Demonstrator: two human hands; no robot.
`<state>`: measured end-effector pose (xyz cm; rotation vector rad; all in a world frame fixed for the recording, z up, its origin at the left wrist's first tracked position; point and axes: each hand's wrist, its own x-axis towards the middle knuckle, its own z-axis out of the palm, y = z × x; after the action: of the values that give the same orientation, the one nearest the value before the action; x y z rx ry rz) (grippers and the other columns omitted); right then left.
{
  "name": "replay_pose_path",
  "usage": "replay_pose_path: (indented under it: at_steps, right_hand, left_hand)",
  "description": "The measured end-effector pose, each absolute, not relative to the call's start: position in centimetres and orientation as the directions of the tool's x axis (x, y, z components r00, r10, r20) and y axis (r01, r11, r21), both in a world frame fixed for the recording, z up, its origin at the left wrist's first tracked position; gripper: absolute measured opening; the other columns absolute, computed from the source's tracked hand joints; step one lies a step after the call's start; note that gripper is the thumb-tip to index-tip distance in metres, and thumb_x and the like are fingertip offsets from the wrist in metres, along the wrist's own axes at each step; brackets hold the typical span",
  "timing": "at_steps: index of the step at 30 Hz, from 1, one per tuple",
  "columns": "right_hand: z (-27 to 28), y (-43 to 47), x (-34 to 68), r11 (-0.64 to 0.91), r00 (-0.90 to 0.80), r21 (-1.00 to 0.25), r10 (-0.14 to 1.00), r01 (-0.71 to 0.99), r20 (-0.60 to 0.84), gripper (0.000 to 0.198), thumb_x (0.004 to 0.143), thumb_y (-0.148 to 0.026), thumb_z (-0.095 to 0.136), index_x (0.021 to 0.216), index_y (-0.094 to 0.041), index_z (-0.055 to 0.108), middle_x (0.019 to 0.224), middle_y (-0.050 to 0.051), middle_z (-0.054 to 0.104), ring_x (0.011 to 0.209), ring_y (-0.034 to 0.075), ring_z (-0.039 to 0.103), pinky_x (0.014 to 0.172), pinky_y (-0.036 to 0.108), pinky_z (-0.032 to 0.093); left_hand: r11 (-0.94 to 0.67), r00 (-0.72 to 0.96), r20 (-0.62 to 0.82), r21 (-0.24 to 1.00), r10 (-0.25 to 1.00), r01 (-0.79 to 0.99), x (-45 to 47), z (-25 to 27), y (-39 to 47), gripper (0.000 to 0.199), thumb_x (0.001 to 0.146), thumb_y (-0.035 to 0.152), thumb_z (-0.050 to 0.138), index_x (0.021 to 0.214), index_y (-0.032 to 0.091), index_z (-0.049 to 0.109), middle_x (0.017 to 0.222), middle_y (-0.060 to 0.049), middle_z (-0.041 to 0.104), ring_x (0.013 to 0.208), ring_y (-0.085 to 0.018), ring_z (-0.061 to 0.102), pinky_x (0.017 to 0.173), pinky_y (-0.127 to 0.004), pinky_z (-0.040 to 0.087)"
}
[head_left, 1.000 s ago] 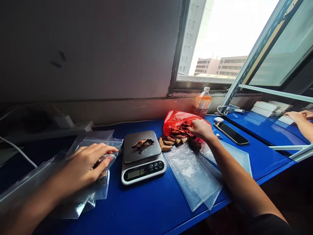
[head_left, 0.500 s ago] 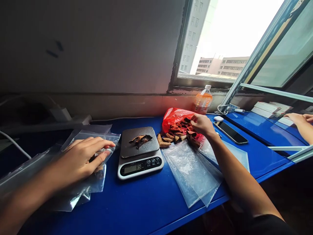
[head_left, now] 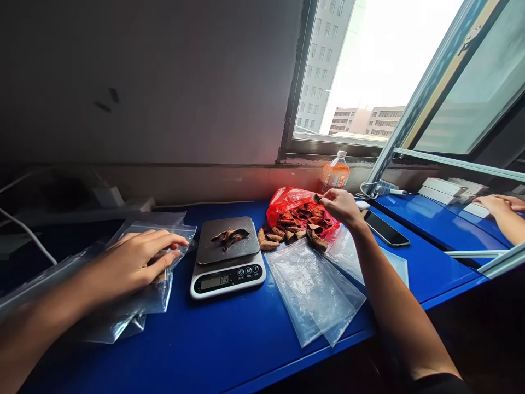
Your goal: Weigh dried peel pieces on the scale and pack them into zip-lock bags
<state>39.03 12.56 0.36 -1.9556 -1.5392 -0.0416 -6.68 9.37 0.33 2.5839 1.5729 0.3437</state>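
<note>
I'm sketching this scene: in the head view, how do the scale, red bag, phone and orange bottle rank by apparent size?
1. Scale
2. Red bag
3. Phone and orange bottle: too alike to rank

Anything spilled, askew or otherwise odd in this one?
Several brown, dry-looking curled pieces lie loose just outside the crumpled red plastic bag, by the glossy blue tabletop's clear bags; possibly spilled, since more sit inside.

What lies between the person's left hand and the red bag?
In the head view, the digital scale, bearing a dried brown piece, lies between the left hand and the red bag.
</note>
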Motion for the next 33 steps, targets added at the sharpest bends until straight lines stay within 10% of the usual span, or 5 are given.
replay_pose_path:
  at_steps: [5, 18, 33]
  right_hand:
    - [-0.6, 13.2, 39.4, -0.125, 0.169, -0.303, 0.978, 0.945, 0.124, 0.017, 0.075, -0.026, 0.052, 0.067, -0.016, 0.064, 0.063, 0.002, 0.064, 0.060, 0.014, 0.056, 0.053, 0.023, 0.035]
    - [-1.7, 14.8, 36.4, -0.125, 0.124, -0.040, 0.991, 0.991, -0.043, 0.025, 0.068, -0.018, 0.057, 0.085, -0.011, 0.073, 0.083, 0.013, 0.072, 0.069, 0.020, 0.062, 0.055, 0.026, 0.037]
    - [-2.4, 15.1, 37.0, -0.040, 0.032, -0.110, 0.997, 0.993, -0.074, 0.014, 0.076, -0.016, 0.055, 0.072, -0.012, 0.068, 0.073, 0.007, 0.066, 0.062, 0.013, 0.055, 0.052, 0.022, 0.035]
  left_hand:
    - [-0.455, 0.435, 0.141, 0.179, 0.889, 0.872, -7.0, -0.1, 9.5, 0.044, 0.089, 0.055, 0.040, 0.112, 0.031, 0.069, 0.118, 0.000, 0.071, 0.114, -0.029, 0.060, 0.099, -0.041, 0.041]
    - [-0.496, 0.484, 0.112, 0.146, 0.868, 0.856, -6.7, -0.2, 8.9, 0.043, 0.091, 0.050, 0.039, 0.116, 0.031, 0.068, 0.118, -0.001, 0.070, 0.117, -0.029, 0.057, 0.097, -0.040, 0.039]
    - [-0.479, 0.472, 0.084, 0.176, 0.878, 0.860, -6.3, 0.0, 8.8, 0.046, 0.090, 0.054, 0.037, 0.118, 0.031, 0.066, 0.121, -0.002, 0.069, 0.113, -0.028, 0.058, 0.098, -0.042, 0.039]
